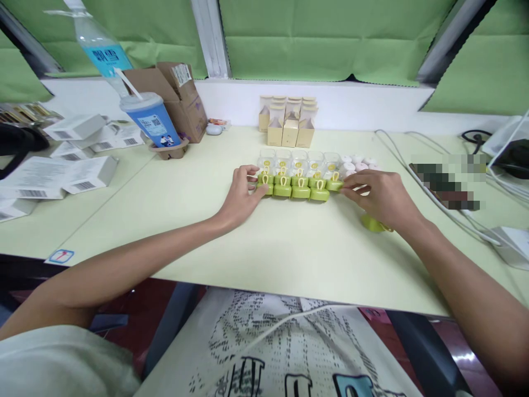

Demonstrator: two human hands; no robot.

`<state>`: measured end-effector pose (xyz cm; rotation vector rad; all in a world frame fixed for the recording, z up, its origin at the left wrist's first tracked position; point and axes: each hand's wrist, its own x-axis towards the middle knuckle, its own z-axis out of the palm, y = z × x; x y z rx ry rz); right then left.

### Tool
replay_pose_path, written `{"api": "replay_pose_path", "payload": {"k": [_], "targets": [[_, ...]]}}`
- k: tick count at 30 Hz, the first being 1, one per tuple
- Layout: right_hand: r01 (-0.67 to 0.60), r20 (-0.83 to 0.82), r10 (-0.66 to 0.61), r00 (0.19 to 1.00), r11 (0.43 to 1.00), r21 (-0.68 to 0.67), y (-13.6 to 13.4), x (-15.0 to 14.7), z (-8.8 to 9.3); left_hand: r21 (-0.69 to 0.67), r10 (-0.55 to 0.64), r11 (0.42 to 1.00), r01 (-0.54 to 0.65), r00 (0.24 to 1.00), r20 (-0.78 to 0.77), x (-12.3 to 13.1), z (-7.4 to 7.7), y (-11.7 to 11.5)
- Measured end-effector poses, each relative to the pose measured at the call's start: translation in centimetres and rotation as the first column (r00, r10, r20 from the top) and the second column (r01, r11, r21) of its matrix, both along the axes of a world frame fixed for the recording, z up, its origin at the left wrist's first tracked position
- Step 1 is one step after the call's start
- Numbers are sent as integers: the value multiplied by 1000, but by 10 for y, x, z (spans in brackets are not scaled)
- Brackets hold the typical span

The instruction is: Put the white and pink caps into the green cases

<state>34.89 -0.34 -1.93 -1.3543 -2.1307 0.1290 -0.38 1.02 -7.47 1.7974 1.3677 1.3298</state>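
Small green caps (301, 192) with pale yellow loops on top stand in two close rows on the table. At the left end of these rows is my left hand (243, 196), its thumb against the front cap and its fingers curled round behind. The thumb and fingertips of my right hand (380, 196) close on the green cap (334, 184) at the right end of the back row. Directly behind the caps is a row of clear plastic cups (299, 160) with yellow marks. Another green cap (372, 223) lies partly hidden under my right hand.
White round pieces (359, 161) sit beside the clear cups. Small open cartons (290, 132) stand near the wall. Left are a blue drink cup (152, 124), a water bottle (101, 49), a cardboard box (182, 105) and white boxes (93, 173). Cables (438, 204) run along the right.
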Motion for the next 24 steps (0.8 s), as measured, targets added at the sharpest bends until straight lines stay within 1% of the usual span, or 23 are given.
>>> {"api": "replay_pose_path", "payload": {"k": [3, 6, 7, 9, 10, 11, 12, 13, 14, 15, 16, 17, 18, 19, 20, 21, 22, 24], "targets": [[5, -4, -5, 1000, 1000, 17, -1, -4, 2, 1, -7, 1000, 7, 1000, 2, 0, 0, 0], [35, 6, -35, 999, 999, -5, -4, -3, 8, -6, -4, 1000, 4, 1000, -5, 1, 0, -1], [72, 22, -72, 997, 997, -9, -6, 0, 12, -11, -3, 1000, 3, 1000, -7, 1, 0, -1], [199, 98, -196, 976, 980, -20, -10, 11, 20, -18, -1, 1000, 0, 1000, -17, 1, 0, -1], [271, 163, -261, 952, 962, -43, -12, 19, 23, -15, 4, 1000, -5, 1000, -28, 1, 1, -1], [327, 245, -297, 923, 940, -93, -14, 27, 26, 0, 13, 1000, -13, 999, -44, 1, 1, -2], [356, 329, -286, 900, 918, -177, -15, 34, 28, 33, 26, 999, -24, 998, -65, 0, 2, -4], [352, 395, -229, 890, 896, -272, -17, 39, 29, 90, 39, 995, -31, 995, -90, 0, 4, -6], [308, 419, -146, 896, 885, -350, -18, 42, 29, 171, 46, 985, -26, 992, -116, 0, 7, -9], [228, 398, -58, 916, 890, -395, -20, 41, 28, 267, 42, 964, -3, 989, -142, 0, 9, -13], [126, 331, 14, 944, 908, -399, -22, 36, 28, 364, 22, 931, 42, 985, -170, 0, 12, -17], [16, 215, 68, 974, 930, -366, -26, 27, 27, 449, -14, 887, 106, 979, -204, 1, 15, -22], [-92, 65, 118, 991, 946, -311, -30, 15, 25, 509, -63, 841, 184, 967, -245, 3, 17, -27], [-181, -114, 154, 981, 942, -283, -34, 0, 24, 544, -117, 796, 266, 949, -293, 5, 18, -31], [-284, -322, 189, 928, 918, -278, -39, -15, 22, 570, -165, 748, 340, 927, -336, 8, 19, -35], [-377, -471, 202, 859, 871, -314, -44, -30, 19, 597, -200, 694, 402, 905, -375, 10, 18, -38], [-434, -564, 196, 802, 841, -324, -49, -45, 15, 629, -222, 635, 449, 886, -408, 13, 17, -40], [-483, -667, 158, 728, 808, -337, -56, -67, 5, 687, -227, 530, 497, 864, -450, 18, 15, -41]]}}
